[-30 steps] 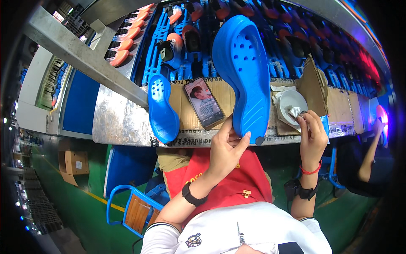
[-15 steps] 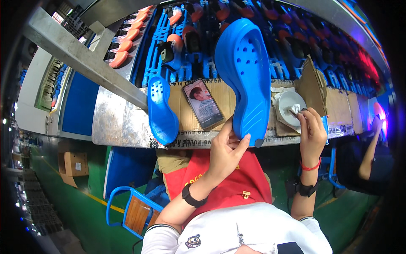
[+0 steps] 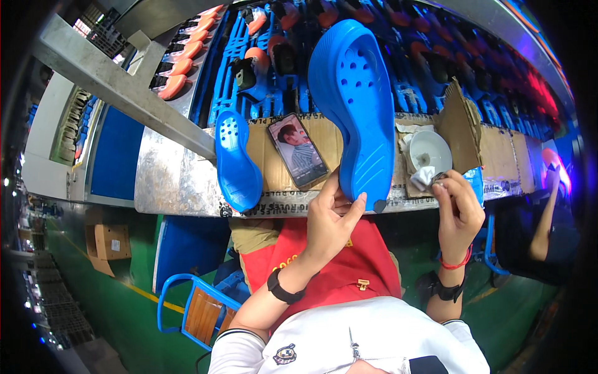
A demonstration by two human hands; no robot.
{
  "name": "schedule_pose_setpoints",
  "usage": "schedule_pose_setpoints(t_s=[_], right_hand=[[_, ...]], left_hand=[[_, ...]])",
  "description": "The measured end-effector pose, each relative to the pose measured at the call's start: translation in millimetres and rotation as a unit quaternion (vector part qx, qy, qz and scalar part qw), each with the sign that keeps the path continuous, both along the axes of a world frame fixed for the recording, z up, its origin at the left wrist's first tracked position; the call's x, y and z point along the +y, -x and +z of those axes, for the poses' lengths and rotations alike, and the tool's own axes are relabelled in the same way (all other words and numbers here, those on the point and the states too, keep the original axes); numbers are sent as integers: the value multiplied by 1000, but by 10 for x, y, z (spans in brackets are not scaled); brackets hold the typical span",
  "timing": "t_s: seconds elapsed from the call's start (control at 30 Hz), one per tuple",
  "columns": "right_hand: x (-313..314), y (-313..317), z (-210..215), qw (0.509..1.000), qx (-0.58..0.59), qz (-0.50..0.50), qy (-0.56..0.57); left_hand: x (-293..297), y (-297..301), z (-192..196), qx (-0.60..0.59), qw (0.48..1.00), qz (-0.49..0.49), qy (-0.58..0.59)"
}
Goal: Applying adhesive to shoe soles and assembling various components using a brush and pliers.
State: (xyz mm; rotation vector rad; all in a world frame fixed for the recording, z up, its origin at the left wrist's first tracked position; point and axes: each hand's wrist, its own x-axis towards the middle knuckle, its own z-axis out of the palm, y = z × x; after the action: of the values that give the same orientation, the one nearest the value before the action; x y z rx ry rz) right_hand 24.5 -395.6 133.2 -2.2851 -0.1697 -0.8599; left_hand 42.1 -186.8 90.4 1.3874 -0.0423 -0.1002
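Note:
My left hand pinches the heel end of a large blue shoe sole, which stands raised with its hole-dotted toe end pointing away from me. A small dark patch marks the sole's heel tip. To the right, my right hand has its fingertips closed on a small crumpled white cloth. That cloth is at the near rim of a white bowl, which has a little greyish matter on its bottom. Left of the phone, a second blue sole lies on the table.
A phone with a lit screen lies on cardboard between the soles. Behind is a blue rack of orange and black shoe parts. A metal post slants at left; a cardboard flap stands beside the bowl. A co-worker's arm shows at right.
My right hand has drawn the white cloth from inside the bowl toward me, to its near rim. The held sole has shifted slightly left and away from me.

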Motion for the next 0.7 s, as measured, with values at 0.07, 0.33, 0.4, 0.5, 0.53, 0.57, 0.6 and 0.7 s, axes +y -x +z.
schedule_pose_setpoints(t_s=[0.07, 0.33, 0.4, 0.5, 0.53, 0.57, 0.6, 0.7], right_hand=[[87, 68, 41, 999, 11, 30, -5], [287, 145, -31, 995, 41, 95, 2], [301, 143, -65, 994, 40, 97, 29], [329, 153, -80, 992, 44, 102, 54], [333, 153, -70, 992, 45, 102, 54], [335, 151, -53, 992, 47, 111, 49], [340, 150, -42, 991, 49, 120, 44], [352, 143, -46, 992, 54, 99, 47]], left_hand=[[0, -1, 5, -8, 1000, 7, -7], [19, 20, 70, -31, 998, 24, -49], [11, 26, 42, -50, 997, 26, -50], [20, 48, 64, -59, 996, 27, -60], [21, 54, 76, -51, 996, 24, -67], [17, 54, 75, -50, 996, 24, -67], [13, 55, 76, -57, 996, 26, -65], [20, 56, 87, -62, 995, 25, -73]])
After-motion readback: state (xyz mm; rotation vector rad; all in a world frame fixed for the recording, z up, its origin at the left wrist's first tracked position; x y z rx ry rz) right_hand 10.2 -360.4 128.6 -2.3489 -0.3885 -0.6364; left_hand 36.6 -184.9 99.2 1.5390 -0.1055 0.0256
